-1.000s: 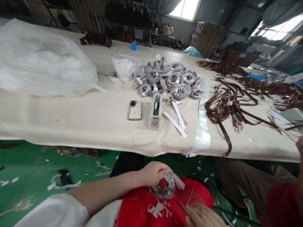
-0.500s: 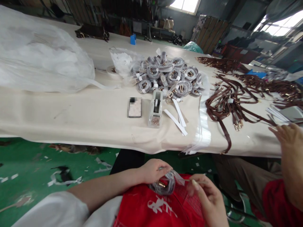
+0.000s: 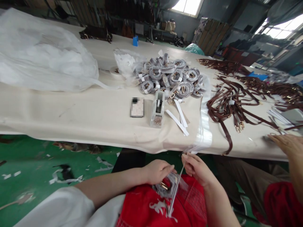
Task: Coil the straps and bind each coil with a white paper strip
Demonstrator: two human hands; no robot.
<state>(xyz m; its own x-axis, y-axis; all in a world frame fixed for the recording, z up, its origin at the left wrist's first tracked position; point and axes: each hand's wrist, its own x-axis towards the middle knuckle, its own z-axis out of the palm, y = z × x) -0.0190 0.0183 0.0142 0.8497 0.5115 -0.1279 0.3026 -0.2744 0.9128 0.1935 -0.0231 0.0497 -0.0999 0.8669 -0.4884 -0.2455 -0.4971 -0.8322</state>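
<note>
Cream cloth covers the long desk (image 3: 82, 113), which stands over a green floor littered with white paper scraps. Compared with a second ago, the right hand (image 3: 197, 168) has come up from the lap and now pinches the top end of a thin white strip (image 3: 176, 186) just below the desk edge; the strip runs taut and slanting down across the red apron. The left hand (image 3: 157, 171) stays curled over a coiled strap bundle (image 3: 167, 186) in crinkly clear film with a brass-coloured clasp showing, resting on the lap. By my reading, the strip is being drawn out to bind the coil.

On the desk lie a heap of similar grey wrapped coils (image 3: 171, 78), a clear tape dispenser (image 3: 158, 108), flat white paper strips (image 3: 180, 116), a glossy plastic sheet and loose brown leather straps (image 3: 232, 105) with metal clips. A soft, bulging translucent bag (image 3: 44, 56) sits at the left. Another person's hand (image 3: 285, 143) reaches in at the right edge.
</note>
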